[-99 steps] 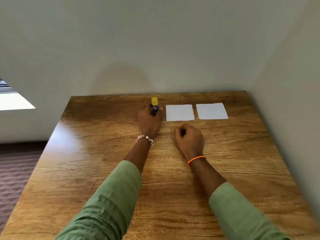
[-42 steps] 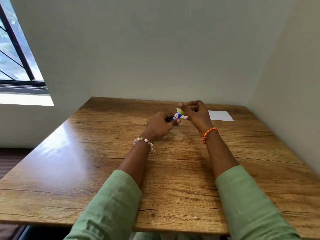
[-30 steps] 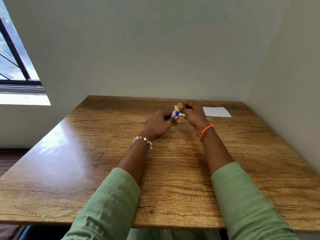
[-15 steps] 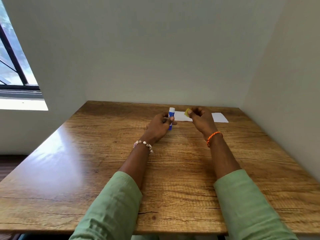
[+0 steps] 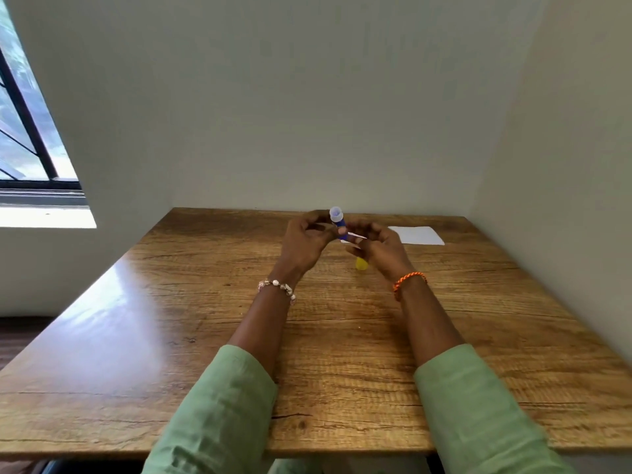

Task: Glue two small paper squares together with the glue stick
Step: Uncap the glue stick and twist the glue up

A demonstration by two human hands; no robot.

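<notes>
A: So, what is sitting on the counter [image 5: 342,336]?

B: Two paper squares: one [image 5: 417,235] right of centre, another [image 5: 354,237] peeking between the hands. One yellow cap [image 5: 361,264] below.

A: And the glue stick [image 5: 338,224]?

B: One, upright, at centre frame; the left hand [image 5: 304,244] is gripping it. The right hand [image 5: 383,249] is curling beside it; its grip I cannot tell.

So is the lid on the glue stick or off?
Off. The glue stick, held upright in the left hand, shows its bare pale tip, and the yellow cap sits on the table.
</notes>
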